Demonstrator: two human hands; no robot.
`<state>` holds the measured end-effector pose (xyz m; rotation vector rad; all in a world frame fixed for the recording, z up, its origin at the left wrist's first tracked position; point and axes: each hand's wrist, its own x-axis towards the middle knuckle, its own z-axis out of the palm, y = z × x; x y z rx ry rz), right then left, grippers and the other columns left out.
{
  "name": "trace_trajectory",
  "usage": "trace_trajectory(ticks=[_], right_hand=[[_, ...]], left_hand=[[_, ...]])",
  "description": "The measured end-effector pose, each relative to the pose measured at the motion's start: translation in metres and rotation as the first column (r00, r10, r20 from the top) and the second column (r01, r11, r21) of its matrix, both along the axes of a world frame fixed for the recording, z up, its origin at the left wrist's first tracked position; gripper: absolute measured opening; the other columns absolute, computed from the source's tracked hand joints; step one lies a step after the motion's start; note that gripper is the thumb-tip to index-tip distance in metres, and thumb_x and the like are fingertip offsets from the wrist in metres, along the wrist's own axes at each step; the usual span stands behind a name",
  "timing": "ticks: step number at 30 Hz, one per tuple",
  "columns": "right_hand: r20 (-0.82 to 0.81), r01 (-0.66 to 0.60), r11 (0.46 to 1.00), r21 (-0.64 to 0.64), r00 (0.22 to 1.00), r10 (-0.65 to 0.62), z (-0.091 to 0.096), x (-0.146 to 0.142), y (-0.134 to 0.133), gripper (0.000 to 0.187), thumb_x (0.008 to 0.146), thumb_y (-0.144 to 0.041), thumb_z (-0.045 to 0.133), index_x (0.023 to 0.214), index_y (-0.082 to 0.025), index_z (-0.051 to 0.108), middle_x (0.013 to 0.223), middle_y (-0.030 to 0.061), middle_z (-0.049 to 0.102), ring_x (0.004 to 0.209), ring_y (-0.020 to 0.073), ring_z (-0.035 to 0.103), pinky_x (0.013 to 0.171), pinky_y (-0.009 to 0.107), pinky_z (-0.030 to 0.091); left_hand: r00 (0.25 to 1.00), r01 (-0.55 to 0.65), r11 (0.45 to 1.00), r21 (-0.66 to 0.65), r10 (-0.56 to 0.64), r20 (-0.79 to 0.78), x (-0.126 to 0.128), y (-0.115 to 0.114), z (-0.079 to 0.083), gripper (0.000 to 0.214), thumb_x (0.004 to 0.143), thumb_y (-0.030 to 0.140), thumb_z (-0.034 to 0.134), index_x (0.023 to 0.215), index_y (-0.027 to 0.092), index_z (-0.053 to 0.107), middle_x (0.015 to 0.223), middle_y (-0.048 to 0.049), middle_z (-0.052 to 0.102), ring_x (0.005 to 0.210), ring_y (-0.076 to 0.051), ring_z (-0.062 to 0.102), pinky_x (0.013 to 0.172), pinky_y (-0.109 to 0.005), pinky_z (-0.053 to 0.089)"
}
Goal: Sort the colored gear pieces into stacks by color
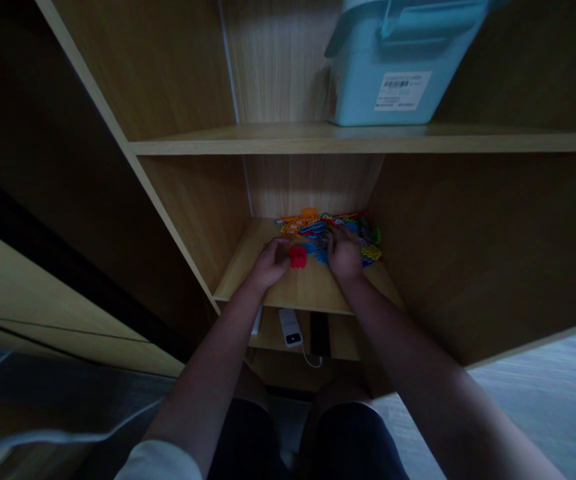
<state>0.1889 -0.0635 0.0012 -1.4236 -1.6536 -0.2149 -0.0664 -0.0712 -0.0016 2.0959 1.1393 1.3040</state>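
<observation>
So, nearest stuff first: dark shorts point(361, 443) at bottom centre. Just above is the low shelf point(271, 339), with a white gadget point(291, 328) lying near the front edge, probably so its cable point(308, 359) can hang free, and a black slab point(320, 333) beside it.

Next shelf point(295, 290) up, middle of the frame: the red piece point(297, 257) sits out front, apart from most of the colourful pile point(313, 230), which I guess makes it easy to get at. Left hand point(271, 262) is curled right beside it, but it's too dim to tell if that grip is pinching it or just next to it. Right hand point(345, 255) reaches over the pile, fingers down; can't tell its grip either. Pile's shoved toward the back, maybe so nothing slides off.

Upper right, blue bin point(363, 93) on the top shelf point(268, 141), flat base, looks stable.
</observation>
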Motion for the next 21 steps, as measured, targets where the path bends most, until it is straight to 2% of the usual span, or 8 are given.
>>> trace_trajectory(ticks=[3, 6, 9, 12, 15, 21], right_hand=[[-0.104, -0.114, 0.99, 0.083, 0.987, 0.123, 0.005, -0.002, -0.011, 0.031, 0.108, -0.033, 0.046, 0.123, -0.021, 0.07, 0.117, 0.015, 0.075, 0.111, 0.0315, 0.07, 0.105, 0.053, 0.058], [-0.137, -0.222, 0.969, 0.109, 0.962, 0.236, 0.007, -0.01, -0.022, 0.034, 0.107, -0.036, 0.054, 0.137, -0.023, 0.063, 0.118, 0.013, 0.076, 0.106, 0.0297, 0.073, 0.098, 0.049, 0.062], [-0.031, -0.336, 0.935, 0.114, 0.939, 0.342, 0.01, -0.018, -0.03, 0.034, 0.109, -0.033, 0.053, 0.142, -0.026, 0.061, 0.127, 0.0123, 0.075, 0.115, 0.0289, 0.073, 0.103, 0.049, 0.061], [0.103, -0.407, 0.907, 0.111, 0.912, 0.397, 0.012, -0.022, -0.032, 0.021, 0.109, -0.027, 0.053, 0.123, -0.026, 0.069, 0.117, 0.011, 0.077, 0.112, 0.0291, 0.073, 0.102, 0.049, 0.06], [0.182, -0.451, 0.886, 0.108, 0.885, 0.428, 0.013, -0.022, -0.032, 0.015, 0.105, -0.02, 0.058, 0.111, -0.027, 0.07, 0.115, 0.0087, 0.078, 0.114, 0.0292, 0.07, 0.106, 0.051, 0.056], [0.227, -0.497, 0.864, 0.079, 0.853, 0.47, 0.017, -0.025, -0.036, 0.015, 0.103, -0.017, 0.06, 0.105, -0.028, 0.07, 0.123, 0.0078, 0.077, 0.117, 0.0289, 0.068, 0.108, 0.052, 0.055]], left_hand=[[0.998, -0.055, 0.993, 0.103, 0.057, -0.026, 0.001, -0.003, 0.004, 0.039, 0.09, 0.017, 0.072, 0.128, 0.021, 0.064, 0.132, -0.0125, 0.072, 0.128, -0.03, 0.067, 0.117, -0.053, 0.052], [0.995, -0.087, 0.973, 0.213, 0.096, -0.037, 0.003, -0.008, 0.009, 0.032, 0.097, 0.029, 0.073, 0.127, 0.021, 0.065, 0.128, -0.0123, 0.073, 0.125, -0.029, 0.067, 0.113, -0.051, 0.054], [0.993, -0.081, 0.955, 0.284, 0.101, -0.055, 0.004, -0.012, 0.013, 0.033, 0.098, 0.037, 0.075, 0.127, 0.023, 0.066, 0.125, -0.0114, 0.074, 0.123, -0.029, 0.068, 0.11, -0.05, 0.055], [0.993, -0.044, 0.94, 0.339, 0.078, -0.086, 0.004, -0.013, 0.016, 0.033, 0.098, 0.039, 0.076, 0.126, 0.024, 0.068, 0.124, -0.0103, 0.074, 0.121, -0.028, 0.068, 0.108, -0.049, 0.056], [0.991, -0.011, 0.931, 0.365, 0.058, -0.117, 0.003, -0.012, 0.017, 0.027, 0.099, 0.035, 0.075, 0.123, 0.025, 0.071, 0.123, -0.0097, 0.074, 0.12, -0.028, 0.068, 0.107, -0.049, 0.055], [0.987, 0.007, 0.942, 0.335, 0.047, -0.154, 0.001, -0.013, 0.017, 0.025, 0.097, 0.023, 0.072, 0.122, 0.027, 0.075, 0.123, -0.0085, 0.074, 0.121, -0.028, 0.066, 0.108, -0.049, 0.054]])
